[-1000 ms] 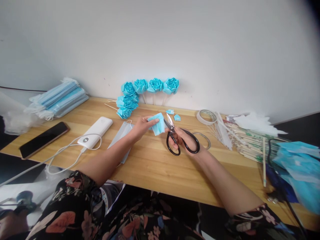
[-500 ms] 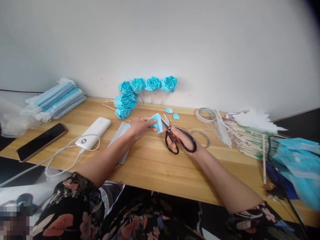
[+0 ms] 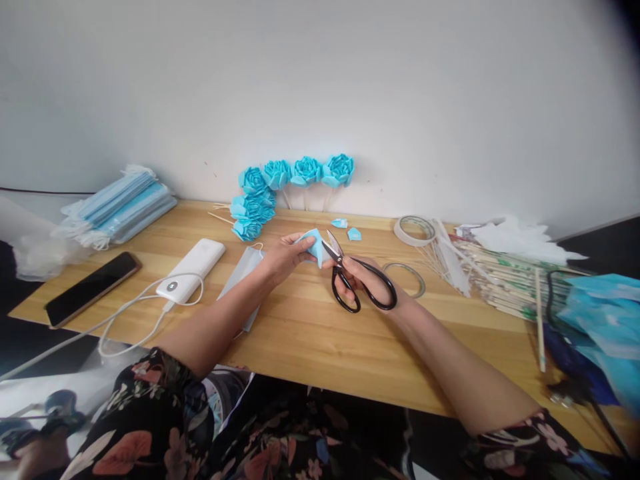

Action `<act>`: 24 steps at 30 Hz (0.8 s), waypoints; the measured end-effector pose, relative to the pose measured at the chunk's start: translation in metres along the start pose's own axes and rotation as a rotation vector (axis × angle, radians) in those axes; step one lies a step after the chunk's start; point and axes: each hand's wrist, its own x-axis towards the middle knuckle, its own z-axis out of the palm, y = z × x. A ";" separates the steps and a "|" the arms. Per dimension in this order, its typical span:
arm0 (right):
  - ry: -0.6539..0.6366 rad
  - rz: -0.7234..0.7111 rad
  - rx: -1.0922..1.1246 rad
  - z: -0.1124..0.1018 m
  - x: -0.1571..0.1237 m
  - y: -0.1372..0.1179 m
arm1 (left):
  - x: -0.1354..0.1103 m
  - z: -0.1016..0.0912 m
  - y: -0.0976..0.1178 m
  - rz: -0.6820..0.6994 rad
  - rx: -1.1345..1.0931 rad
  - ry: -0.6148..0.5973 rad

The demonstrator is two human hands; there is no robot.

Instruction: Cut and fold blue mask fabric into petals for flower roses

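Turned more edge-on since a second ago, blue fabric (image 3: pixel 317 249) sits pinched in my left hand (image 3: pixel 287 255) above the surface (image 3: pixel 305 333), likely for steadiness beside the open-bladed scissors (image 3: pixel 339 259) gripped in my right hand (image 3: pixel 363 277).

Your scissors (image 3: pixel 339 261) have shiny metal blades (image 3: pixel 334 245) and glossy handles (image 3: pixel 394 297); your blue sheet (image 3: pixel 318 251) looks matt and clothlike, your table (image 3: pixel 310 347) smooth, grained wood

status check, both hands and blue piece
Left hand: pinching blue piece. Right hand: holding scissors, blades parted at its edge. Two blue scraps beyond, nothing visibly blocking.
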 end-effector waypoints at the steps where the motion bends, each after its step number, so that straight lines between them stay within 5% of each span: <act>1: -0.003 0.000 -0.002 0.000 0.000 0.000 | 0.000 0.000 0.000 0.008 0.000 0.006; 24: 0.007 -0.008 -0.005 0.002 0.000 -0.001 | -0.006 0.007 0.004 0.022 0.086 -0.006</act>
